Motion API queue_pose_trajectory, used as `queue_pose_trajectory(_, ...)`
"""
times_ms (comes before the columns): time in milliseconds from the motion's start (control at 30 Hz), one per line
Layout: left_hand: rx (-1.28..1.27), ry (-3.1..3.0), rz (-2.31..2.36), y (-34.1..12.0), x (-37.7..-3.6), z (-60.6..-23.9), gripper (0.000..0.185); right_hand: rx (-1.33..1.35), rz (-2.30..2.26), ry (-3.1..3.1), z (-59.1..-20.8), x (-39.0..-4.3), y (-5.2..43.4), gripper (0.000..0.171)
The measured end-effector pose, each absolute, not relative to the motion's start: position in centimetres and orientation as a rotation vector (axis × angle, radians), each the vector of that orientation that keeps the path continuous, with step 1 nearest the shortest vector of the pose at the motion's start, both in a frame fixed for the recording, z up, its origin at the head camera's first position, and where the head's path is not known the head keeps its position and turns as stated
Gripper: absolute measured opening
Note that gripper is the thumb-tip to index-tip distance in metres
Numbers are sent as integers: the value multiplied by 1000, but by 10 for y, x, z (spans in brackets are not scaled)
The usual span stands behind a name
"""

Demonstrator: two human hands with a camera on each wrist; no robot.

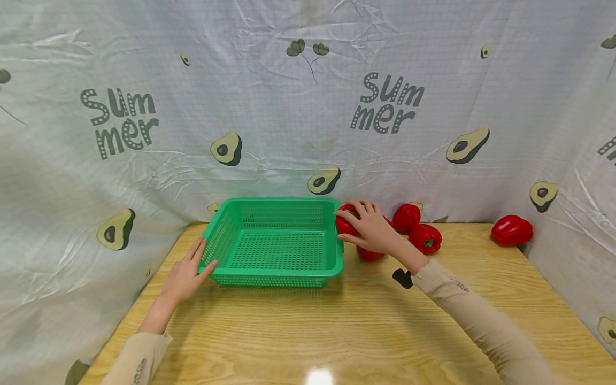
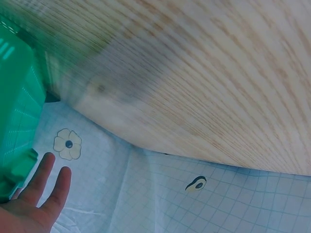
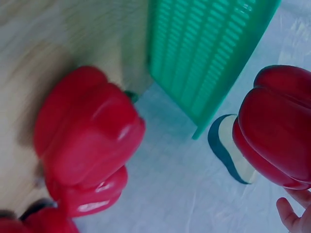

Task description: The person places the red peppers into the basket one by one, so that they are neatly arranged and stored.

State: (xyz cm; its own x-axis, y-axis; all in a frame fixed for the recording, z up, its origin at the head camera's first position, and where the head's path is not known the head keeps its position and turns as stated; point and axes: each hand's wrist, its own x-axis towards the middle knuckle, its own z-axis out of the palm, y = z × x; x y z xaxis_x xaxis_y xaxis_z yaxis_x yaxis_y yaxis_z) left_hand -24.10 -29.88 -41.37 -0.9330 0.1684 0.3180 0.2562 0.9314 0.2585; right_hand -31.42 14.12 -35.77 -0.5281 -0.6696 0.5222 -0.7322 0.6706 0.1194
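A green basket (image 1: 274, 243) sits on the wooden tabletop (image 1: 337, 331), close to the back where a white cloth (image 1: 289, 107) with avocado pictures and the word "Summer" hangs. The person's left hand (image 1: 185, 275) rests flat against the left side of the basket, with its fingers (image 2: 46, 182) straight and lying close together, touching the basket's rim near the front corner. It holds nothing. The person's right hand (image 1: 370, 227) is just past the basket's right back corner, lying over a red pepper (image 1: 345, 222). Its fingers are curled around the top of that pepper, gripping it right beside the basket wall. Another red pepper (image 1: 369, 254) lies just under the same hand, touching the tabletop. Two more red peppers sit a little to the right, one at the back (image 1: 406, 216) and one in front of it (image 1: 427, 238), and they touch each other. A fifth red pepper (image 1: 511, 230) lies well apart, near the right back corner of the tabletop. A small black mark (image 1: 403, 278) shows on the wood near the right sleeve (image 1: 481, 315).
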Motion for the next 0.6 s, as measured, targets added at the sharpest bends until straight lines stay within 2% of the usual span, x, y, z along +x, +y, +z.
queue_pose_trajectory(600, -312, -2787, -449, -297, -240, -415, 67, 1092, 251, -2466, -371, -346, 88, 52)
